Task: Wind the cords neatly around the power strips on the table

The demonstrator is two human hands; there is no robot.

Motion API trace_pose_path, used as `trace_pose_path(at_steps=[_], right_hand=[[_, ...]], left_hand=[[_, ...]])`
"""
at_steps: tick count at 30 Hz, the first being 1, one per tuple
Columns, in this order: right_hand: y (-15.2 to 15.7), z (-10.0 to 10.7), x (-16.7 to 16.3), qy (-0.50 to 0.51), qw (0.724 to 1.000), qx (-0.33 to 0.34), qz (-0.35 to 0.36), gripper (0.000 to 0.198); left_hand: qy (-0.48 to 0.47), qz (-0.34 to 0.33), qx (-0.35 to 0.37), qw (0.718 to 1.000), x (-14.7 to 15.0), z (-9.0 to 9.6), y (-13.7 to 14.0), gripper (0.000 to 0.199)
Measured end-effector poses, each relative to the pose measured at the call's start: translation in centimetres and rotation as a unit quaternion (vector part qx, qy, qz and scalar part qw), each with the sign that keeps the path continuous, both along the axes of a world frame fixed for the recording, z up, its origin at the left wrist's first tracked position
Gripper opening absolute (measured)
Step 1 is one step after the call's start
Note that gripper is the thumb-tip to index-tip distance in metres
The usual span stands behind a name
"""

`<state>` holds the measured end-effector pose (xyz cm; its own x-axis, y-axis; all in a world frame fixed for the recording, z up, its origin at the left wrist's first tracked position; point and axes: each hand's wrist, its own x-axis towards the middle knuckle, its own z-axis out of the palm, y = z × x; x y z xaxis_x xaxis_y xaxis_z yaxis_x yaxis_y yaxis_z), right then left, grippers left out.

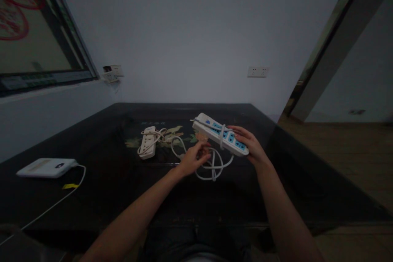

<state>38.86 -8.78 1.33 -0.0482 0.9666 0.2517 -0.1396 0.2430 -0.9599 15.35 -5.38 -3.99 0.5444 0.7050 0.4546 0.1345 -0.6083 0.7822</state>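
Note:
A white power strip [211,133] with blue sockets is tilted above the dark table, gripped at its right end by my right hand [250,145]. Part of its cord is looped around its middle. The rest of the white cord [213,178] hangs and coils below the strip, down to the tabletop. Just left of those coils, my left hand [196,157] has its fingers loosely curved, with a gap between thumb and fingers. It appears to hold nothing; whether it touches the cord I cannot tell. A smaller white power strip [147,143], wrapped in its own cord, lies farther left.
On the left of the black table [116,131] rests a white box-shaped device [47,168] with a cable running off the near edge. A yellow tag [70,186] lies beside it. Wall sockets [258,72] are set in the back wall, and a window is at left.

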Motion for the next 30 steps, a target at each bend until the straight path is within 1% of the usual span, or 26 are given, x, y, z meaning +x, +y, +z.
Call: trace_pose_path(at_steps=[2,4,6,7,8,10,13,15,18,20,23,26,28,30], right_hand=[[-0.5,0.1,-0.9,-0.016,0.998,0.009,0.06,0.035],[-0.8,0.1,-1.7,-0.04,0.99,0.009,0.136,0.034],[-1.1,0.0,-2.4,-0.066,0.975,0.001,0.214,0.034],[-1.1,0.0,-2.8,-0.077,0.966,-0.002,0.245,0.033],[-1.2,0.0,-3.0,-0.085,0.96,-0.003,0.267,0.033],[-1.2,0.0,-3.4,-0.09,0.954,-0.002,0.285,0.03],[-1.2,-0.1,-3.5,-0.084,0.956,0.0,0.281,0.03],[-1.2,-0.1,-3.5,-0.082,0.958,0.001,0.274,0.031],[-1.1,-0.3,-3.6,-0.084,0.957,-0.005,0.279,0.033],[-1.1,-0.3,-3.5,-0.09,0.954,-0.006,0.286,0.034],[-1.2,0.1,-2.6,-0.116,0.954,-0.007,0.277,0.034],[-1.5,0.8,-0.7,-0.155,0.961,-0.021,0.228,0.035],[-1.7,1.2,0.9,-0.163,0.971,-0.029,0.173,0.037],[-1.8,1.3,2.3,-0.16,0.981,-0.025,0.107,0.038]], left_hand=[[-0.047,0.039,-0.022,0.998,0.4,-0.6,0.7,0.036],[-0.099,0.032,-0.041,0.994,0.5,-0.7,1.2,0.043],[-0.117,-0.018,-0.05,0.992,0.3,-0.3,1.2,0.051],[-0.112,-0.046,-0.049,0.991,0.1,0.1,1.0,0.051],[-0.101,-0.074,-0.046,0.991,0.0,0.5,0.6,0.049],[-0.083,-0.11,-0.041,0.99,-0.4,1.3,-0.2,0.044],[-0.079,-0.109,-0.062,0.989,-0.5,1.8,-0.9,0.042],[-0.083,-0.102,-0.072,0.989,-0.4,1.6,-0.8,0.039],[-0.091,-0.078,-0.061,0.991,-0.1,1.1,-0.3,0.036],[-0.093,-0.049,-0.059,0.993,0.1,0.8,0.0,0.032],[-0.122,0.024,-0.047,0.991,0.0,1.0,0.2,0.021],[-0.167,0.105,0.026,0.98,-0.6,1.4,0.8,0.014],[-0.187,0.145,0.079,0.968,-1.2,1.6,1.4,0.013],[-0.196,0.17,0.103,0.96,-1.7,1.6,1.9,0.012]])
